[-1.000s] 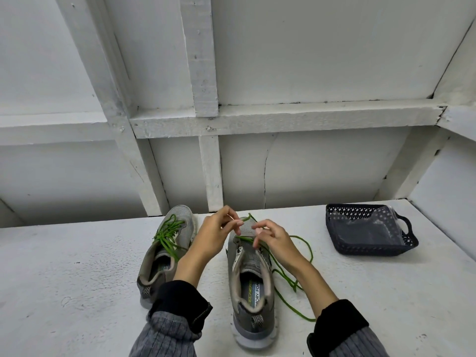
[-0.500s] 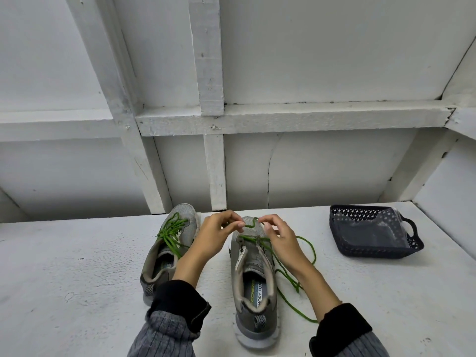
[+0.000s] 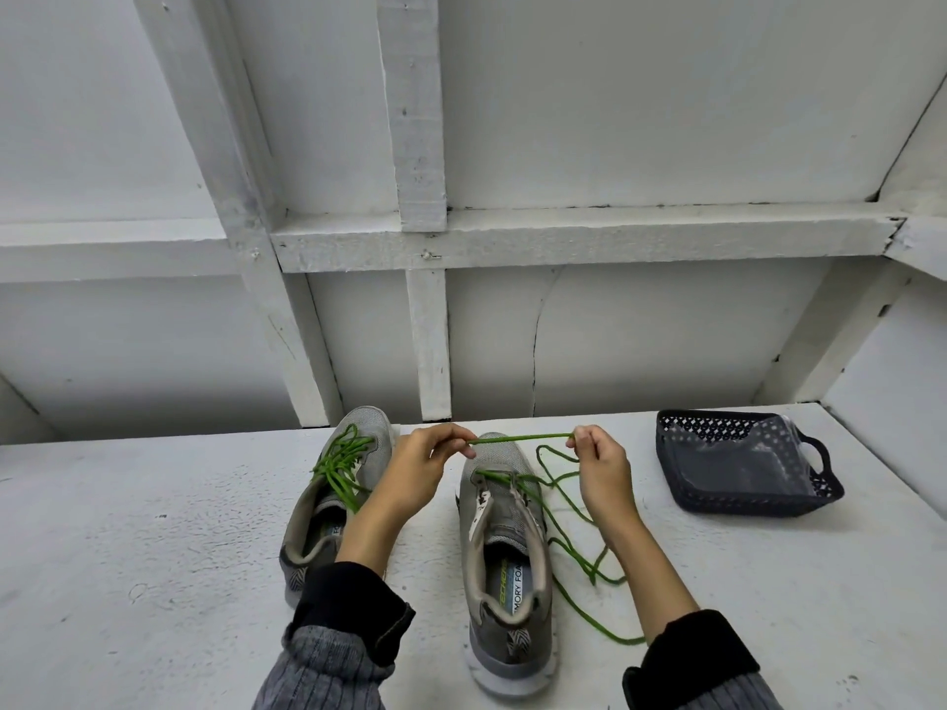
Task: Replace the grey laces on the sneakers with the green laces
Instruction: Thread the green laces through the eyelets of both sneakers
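Note:
Two grey sneakers stand on the white table, toes pointing away from me. The left sneaker (image 3: 328, 509) carries a bunched green lace (image 3: 342, 463) over its tongue. The right sneaker (image 3: 505, 550) has a green lace (image 3: 522, 439) threaded near its toe, and the loose end trails on the table to the right. My left hand (image 3: 415, 474) pinches this lace above the toe. My right hand (image 3: 602, 466) pinches the same lace further right. The stretch between both hands is taut and level.
A dark perforated basket (image 3: 743, 466) with a clear plastic bag inside sits at the back right of the table. White wooden beams and a wall rise right behind the table's far edge (image 3: 563, 415).
My hands have moved apart, the right one going right, so the green lace now stretches straight between them above the right sneaker's toe.

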Demonstrator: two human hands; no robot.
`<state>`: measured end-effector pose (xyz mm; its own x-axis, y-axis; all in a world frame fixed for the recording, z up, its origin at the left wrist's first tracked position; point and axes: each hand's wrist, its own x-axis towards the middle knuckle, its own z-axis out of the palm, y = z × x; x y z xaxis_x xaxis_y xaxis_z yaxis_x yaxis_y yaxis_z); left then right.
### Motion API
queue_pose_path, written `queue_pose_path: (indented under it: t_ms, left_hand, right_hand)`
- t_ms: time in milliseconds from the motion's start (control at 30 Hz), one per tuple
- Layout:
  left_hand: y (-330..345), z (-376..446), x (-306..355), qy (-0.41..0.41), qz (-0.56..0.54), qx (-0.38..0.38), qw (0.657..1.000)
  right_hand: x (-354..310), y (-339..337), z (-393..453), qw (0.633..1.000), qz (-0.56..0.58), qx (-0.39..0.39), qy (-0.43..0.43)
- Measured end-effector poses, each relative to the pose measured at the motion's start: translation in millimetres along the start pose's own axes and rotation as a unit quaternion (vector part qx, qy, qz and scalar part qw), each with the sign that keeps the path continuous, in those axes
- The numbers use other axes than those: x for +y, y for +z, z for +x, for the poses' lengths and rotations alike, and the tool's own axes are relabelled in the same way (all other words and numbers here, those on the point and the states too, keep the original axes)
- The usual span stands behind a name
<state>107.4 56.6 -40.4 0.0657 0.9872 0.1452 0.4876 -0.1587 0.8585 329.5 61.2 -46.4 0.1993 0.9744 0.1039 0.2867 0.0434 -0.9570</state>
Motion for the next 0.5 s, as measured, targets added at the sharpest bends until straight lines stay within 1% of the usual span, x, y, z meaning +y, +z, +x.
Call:
queue_pose_path:
  t_ms: [67,133,200,233,267,367,400,500]
  left_hand:
    - [4,1,1,-0.021,-0.001,0.003,1.0]
    - [8,-1,4,-0.041,-0.017,0.021,0.999]
    - [11,-3,5,-0.049,-0.035,0.041,0.997]
    - [13,-3,4,-0.055,-0.042,0.044,0.997]
    - [15,-5,5,-0.061,-0.05,0.044,0.996]
    - [20,-5,6,-0.08,-0.046,0.043,0.995]
    - [21,-5,5,-0.077,-0.044,0.039,0.995]
    - [24,-6,3,-0.067,-0.052,0.022,0.996]
  right_hand:
    - [3,0,-1,0.999,-0.012,0.03,0.001]
    - [7,0,-1,0.997,-0.028,0.069,0.005]
    - [13,-3,0,0.99,-0.11,0.085,-0.008]
    - [12,-4,-1,0.985,-0.156,0.072,-0.026]
    - [11,-3,-1,0.982,-0.175,0.043,-0.051]
    - [-5,6,-6,0.982,-0.136,-0.078,-0.101]
    - [-9,10,-8,0.977,-0.145,-0.108,-0.115]
    - [-7,22,-11,0.96,-0.18,-0.164,-0.142]
